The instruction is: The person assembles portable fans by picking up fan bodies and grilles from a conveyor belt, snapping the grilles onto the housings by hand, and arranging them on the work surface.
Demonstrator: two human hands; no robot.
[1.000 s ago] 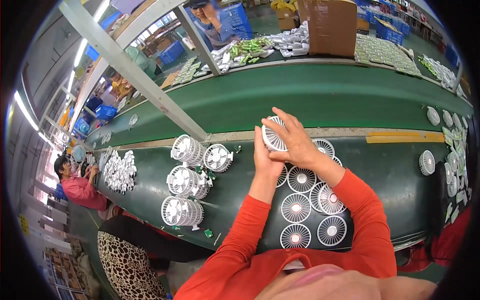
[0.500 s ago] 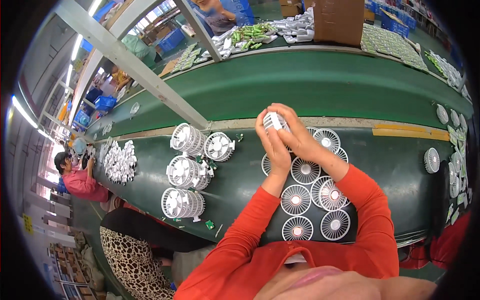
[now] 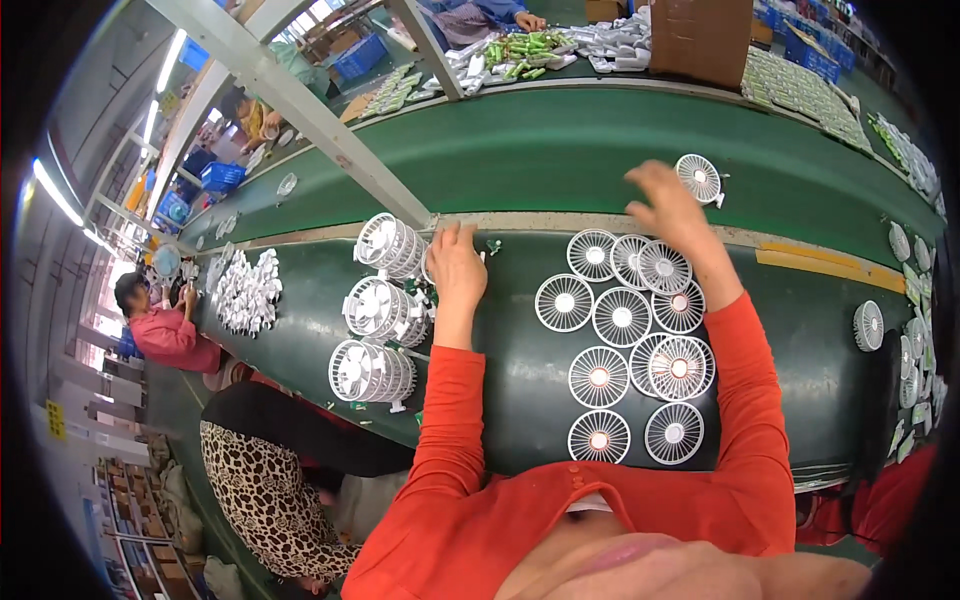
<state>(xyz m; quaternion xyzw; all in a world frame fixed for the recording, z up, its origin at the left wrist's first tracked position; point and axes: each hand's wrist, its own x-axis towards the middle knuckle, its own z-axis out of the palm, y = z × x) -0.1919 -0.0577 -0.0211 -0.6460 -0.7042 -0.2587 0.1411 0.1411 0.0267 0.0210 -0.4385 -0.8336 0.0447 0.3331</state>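
Observation:
My left hand (image 3: 457, 268) is bent down over a white fan housing (image 3: 430, 264) beside the stacks, its fingers curled round it; the hand covers most of the part. Three stacks of white fan housings with blades (image 3: 372, 308) lie to its left. My right hand (image 3: 672, 208) is over the far edge of the table, fingers spread and holding nothing. Just beyond its fingertips, a round white fan head (image 3: 698, 178) rests on the green conveyor belt. Between my arms, several round white fan grilles (image 3: 621, 317) lie flat on the table, some overlapping, some with coppery centres.
A pale metal post (image 3: 300, 120) slants up at the far left. Small white parts are heaped (image 3: 246, 292) at the left, near a person in pink (image 3: 172, 335). Beyond the belt stand a cardboard box (image 3: 700, 42) and green-and-white parts (image 3: 525, 52). Another fan head (image 3: 868, 326) sits at the right.
My hands have parted from the fan head they held together. It is now on the belt. The right hand moved right and away, the left hand moved left to the stacks.

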